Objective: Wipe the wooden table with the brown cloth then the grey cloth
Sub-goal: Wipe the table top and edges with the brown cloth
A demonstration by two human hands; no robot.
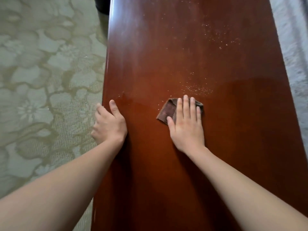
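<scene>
A long, glossy reddish-brown wooden table (183, 164) runs away from me down the middle of the view. The small brown cloth (167, 111) lies on it, pressed flat under my right hand (186, 124), whose fingers are spread over it. Pale crumbs (198, 89) are scattered just beyond the cloth, with more crumbs (218, 35) farther up the table. My left hand (109, 125) grips the table's left edge, thumb on top and fingers curled over the side. No grey cloth is in view.
A pale green floral carpet (46, 90) covers the floor to the left of the table. A grey-blue patterned rug (295, 52) runs along the table's right edge. A dark object (102, 5) stands at the far left corner.
</scene>
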